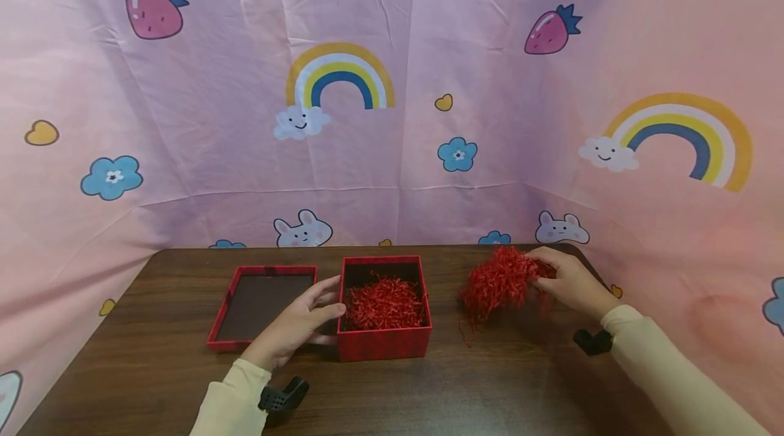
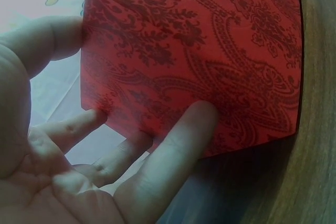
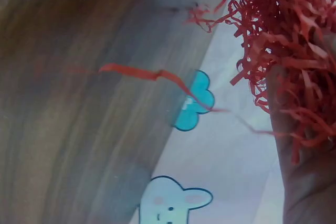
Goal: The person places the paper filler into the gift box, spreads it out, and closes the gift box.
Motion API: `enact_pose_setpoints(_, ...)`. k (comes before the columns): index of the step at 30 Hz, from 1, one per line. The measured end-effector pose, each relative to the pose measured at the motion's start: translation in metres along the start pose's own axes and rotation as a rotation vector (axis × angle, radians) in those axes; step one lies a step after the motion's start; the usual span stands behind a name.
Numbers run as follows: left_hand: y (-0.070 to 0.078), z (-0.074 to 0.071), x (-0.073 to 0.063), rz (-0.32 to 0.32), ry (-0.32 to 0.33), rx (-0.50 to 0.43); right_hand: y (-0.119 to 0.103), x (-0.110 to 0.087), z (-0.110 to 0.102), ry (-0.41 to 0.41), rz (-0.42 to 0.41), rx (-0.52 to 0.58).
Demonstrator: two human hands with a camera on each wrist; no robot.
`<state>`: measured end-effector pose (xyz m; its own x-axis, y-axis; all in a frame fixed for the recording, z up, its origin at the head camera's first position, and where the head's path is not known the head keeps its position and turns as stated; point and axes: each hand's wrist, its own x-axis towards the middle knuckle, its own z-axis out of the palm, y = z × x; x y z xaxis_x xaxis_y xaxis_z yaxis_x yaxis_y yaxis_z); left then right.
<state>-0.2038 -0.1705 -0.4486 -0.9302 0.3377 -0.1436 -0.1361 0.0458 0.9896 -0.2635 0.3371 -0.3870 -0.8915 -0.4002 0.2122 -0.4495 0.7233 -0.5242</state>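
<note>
A red patterned box (image 1: pixel 386 345) stands uncovered on the table, holding red shredded paper (image 1: pixel 387 304). My left hand (image 1: pixel 297 322) touches the box's left side with extended fingers; in the left wrist view, its fingertips rest against the box wall (image 2: pixel 199 61). To the right of the box, my right hand (image 1: pixel 572 281) grips a loose bundle of shredded paper (image 1: pixel 499 279), with strands trailing down from it. In the right wrist view, the bundle (image 3: pixel 294 40) covers most of the fingers, and a single strand (image 3: pixel 142 72) stretches out to the left.
A shallow red lid (image 1: pixel 269 303) with a dark inside lies left of the box. The wooden table (image 1: pixel 429 395) ends at a patterned cloth backdrop (image 1: pixel 367 164) behind it and on the right. Black wrist mounts (image 1: pixel 284 395) sit at both sleeves.
</note>
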Motion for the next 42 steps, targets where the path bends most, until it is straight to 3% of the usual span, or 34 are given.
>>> enact_pose_setpoints(16,0.001,0.001,0.0,-0.007,0.027,0.007,-0.02,0.014,-0.025,0.034,-0.003,-0.044)
enact_pose_setpoints(26,0.001,0.001,-0.001,0.0,0.014,0.012,-0.031,0.024,-0.043,0.17,-0.181,-0.099)
enact_pose_setpoints(32,-0.001,0.0,0.0,0.012,-0.011,0.007,-0.042,0.029,-0.052,0.192,-0.244,-0.04)
enact_pose_setpoints(42,-0.001,-0.001,0.0,0.013,-0.01,0.008,-0.064,0.033,-0.072,0.135,-0.146,-0.093)
